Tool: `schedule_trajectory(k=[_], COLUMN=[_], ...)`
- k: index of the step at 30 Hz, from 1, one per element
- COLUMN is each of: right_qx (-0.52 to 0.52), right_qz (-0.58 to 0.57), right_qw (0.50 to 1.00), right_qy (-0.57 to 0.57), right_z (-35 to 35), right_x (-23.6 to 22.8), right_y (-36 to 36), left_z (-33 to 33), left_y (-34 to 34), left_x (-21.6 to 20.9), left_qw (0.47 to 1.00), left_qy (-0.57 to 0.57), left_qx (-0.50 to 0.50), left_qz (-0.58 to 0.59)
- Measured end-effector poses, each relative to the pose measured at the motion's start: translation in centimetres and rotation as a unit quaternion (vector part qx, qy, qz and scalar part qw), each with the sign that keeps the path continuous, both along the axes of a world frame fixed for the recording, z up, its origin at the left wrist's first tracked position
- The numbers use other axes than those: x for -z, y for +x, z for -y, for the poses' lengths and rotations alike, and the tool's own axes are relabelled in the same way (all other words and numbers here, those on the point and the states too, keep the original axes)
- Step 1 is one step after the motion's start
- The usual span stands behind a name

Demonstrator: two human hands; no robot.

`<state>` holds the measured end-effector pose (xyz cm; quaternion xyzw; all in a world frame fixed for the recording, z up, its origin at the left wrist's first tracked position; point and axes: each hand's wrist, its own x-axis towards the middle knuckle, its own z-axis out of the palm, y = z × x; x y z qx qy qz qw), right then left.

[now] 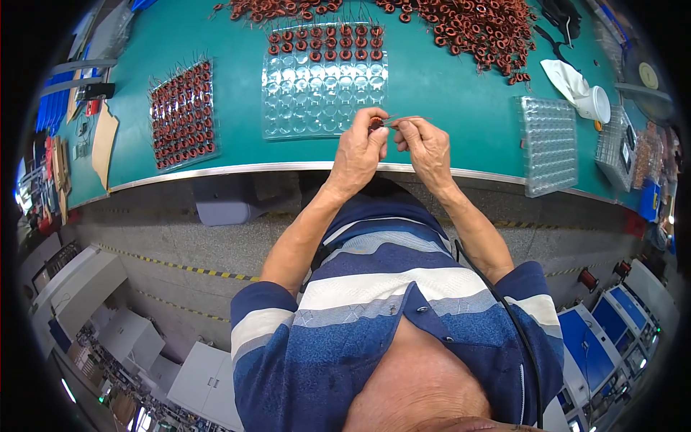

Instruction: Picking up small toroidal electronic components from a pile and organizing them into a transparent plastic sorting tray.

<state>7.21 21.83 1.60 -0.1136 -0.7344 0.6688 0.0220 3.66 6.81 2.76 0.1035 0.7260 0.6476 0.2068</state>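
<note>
My left hand (358,153) is closed around a small copper-wound ring coil (376,124), held just over the table's near edge. Thin wire leads (407,117) run from the coil toward my right hand (430,153), whose thumb and forefinger pinch them. Beyond my hands lies a clear plastic tray (302,97) with round pockets; coils (331,43) with upright leads fill its far rows, while the nearer pockets hold none. To the left, a second clear tray (183,115) is full of the same coils.
A large heap of loose coils (479,32) covers the far right of the green table (446,86). At right lie a stack of clear trays (551,144), a white cup (594,105) and a white cloth (565,78). A grey stool (223,201) stands below the table edge.
</note>
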Motion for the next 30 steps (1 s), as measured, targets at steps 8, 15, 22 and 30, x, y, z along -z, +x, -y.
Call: schedule_trajectory(k=[8,15,22,30], right_qx=[0.038,0.065,0.067,0.01], right_qz=[0.055,0.087,0.044,0.049], right_qw=[0.972,0.962,0.986,0.992], right_qy=[-0.224,-0.252,-0.149,-0.119], right_z=[0.1,-0.4,-1.2,-2.0], right_x=[-1.2,-1.9,0.0,-0.3], right_y=[-0.6,0.0,-0.2,0.1], left_z=[-0.3,-0.7,0.0,0.6], left_y=[-0.3,-0.8,-1.2,-1.3], left_x=[-0.3,-0.2,-0.5,1.0], left_qw=[0.991,0.987,1.0,0.986], left_qy=[-0.053,-0.047,-0.002,0.041], left_qx=[-0.037,-0.028,0.015,0.091], left_qz=[-0.121,-0.149,-0.026,0.132])
